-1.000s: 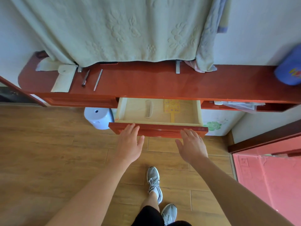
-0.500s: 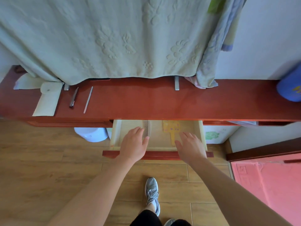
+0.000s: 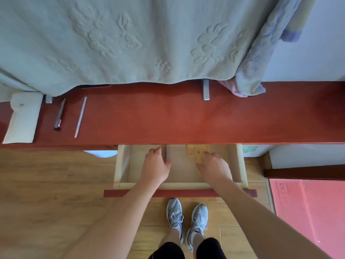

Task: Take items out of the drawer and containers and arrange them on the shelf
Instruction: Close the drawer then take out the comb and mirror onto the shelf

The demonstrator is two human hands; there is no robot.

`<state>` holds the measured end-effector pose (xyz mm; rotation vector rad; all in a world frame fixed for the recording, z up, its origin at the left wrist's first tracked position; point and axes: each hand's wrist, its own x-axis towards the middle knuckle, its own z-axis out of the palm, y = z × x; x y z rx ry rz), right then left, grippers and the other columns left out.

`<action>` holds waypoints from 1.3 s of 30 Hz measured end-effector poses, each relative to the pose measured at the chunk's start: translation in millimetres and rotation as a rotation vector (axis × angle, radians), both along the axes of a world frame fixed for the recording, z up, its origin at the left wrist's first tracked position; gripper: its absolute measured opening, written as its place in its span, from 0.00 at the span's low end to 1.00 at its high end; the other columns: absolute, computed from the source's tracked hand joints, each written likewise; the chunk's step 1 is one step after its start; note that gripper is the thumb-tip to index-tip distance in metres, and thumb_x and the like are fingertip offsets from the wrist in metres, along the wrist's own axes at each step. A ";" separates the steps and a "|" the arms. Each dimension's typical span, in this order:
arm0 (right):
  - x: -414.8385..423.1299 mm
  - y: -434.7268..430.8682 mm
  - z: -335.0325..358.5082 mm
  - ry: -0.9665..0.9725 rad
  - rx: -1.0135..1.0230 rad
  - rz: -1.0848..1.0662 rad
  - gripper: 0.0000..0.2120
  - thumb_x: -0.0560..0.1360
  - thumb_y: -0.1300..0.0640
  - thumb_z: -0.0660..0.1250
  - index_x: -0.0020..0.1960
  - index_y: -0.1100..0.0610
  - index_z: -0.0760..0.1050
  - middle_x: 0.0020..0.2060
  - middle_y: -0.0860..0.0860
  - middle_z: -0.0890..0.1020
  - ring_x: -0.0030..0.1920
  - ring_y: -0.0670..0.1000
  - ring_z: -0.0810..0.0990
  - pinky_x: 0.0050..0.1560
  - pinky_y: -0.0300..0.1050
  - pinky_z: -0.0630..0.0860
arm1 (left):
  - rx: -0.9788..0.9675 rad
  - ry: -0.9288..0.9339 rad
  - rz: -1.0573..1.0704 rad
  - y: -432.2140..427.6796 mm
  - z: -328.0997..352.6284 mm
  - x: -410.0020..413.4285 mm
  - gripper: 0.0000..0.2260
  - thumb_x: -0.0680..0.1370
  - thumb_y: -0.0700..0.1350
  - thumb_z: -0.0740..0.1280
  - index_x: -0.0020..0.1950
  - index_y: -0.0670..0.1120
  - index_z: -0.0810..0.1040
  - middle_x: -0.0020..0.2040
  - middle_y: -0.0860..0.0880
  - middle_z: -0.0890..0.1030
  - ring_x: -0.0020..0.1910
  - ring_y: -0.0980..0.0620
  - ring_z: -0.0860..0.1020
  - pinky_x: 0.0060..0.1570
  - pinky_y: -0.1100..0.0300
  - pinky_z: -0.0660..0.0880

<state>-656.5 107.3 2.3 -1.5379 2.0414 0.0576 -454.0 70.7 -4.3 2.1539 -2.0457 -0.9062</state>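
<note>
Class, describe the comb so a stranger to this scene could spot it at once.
Below the long red shelf an open drawer juts out. In its left half, by the thumb of the left hand, lies the comb: dark, narrow, fine-toothed, unlike the flat yellow piece under the right hand.

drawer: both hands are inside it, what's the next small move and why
Probably close the left hand on the comb and lift it toward the shelf. The drawer is open, the left fingers and thumb flank the comb, though a grip is not clear, and the right hand rests on the yellow flat item beside it.
</note>
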 end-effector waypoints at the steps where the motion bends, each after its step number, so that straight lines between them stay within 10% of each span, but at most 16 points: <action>1: -0.5 -2.3 -3.7 -0.005 0.008 -0.006 0.18 0.75 0.45 0.64 0.60 0.55 0.71 0.50 0.55 0.77 0.50 0.59 0.79 0.42 0.47 0.73 | 0.020 0.000 0.031 -1.6 -3.4 -1.1 0.26 0.78 0.54 0.67 0.72 0.45 0.69 0.60 0.45 0.76 0.58 0.44 0.76 0.54 0.53 0.75; 39: 8.4 1.5 -12.1 -0.079 0.016 -0.125 0.24 0.71 0.57 0.64 0.67 0.55 0.69 0.42 0.52 0.75 0.40 0.55 0.72 0.39 0.43 0.68 | 0.076 -0.020 0.185 7.6 -12.3 -4.6 0.29 0.73 0.50 0.70 0.72 0.46 0.69 0.58 0.45 0.77 0.55 0.43 0.78 0.50 0.53 0.75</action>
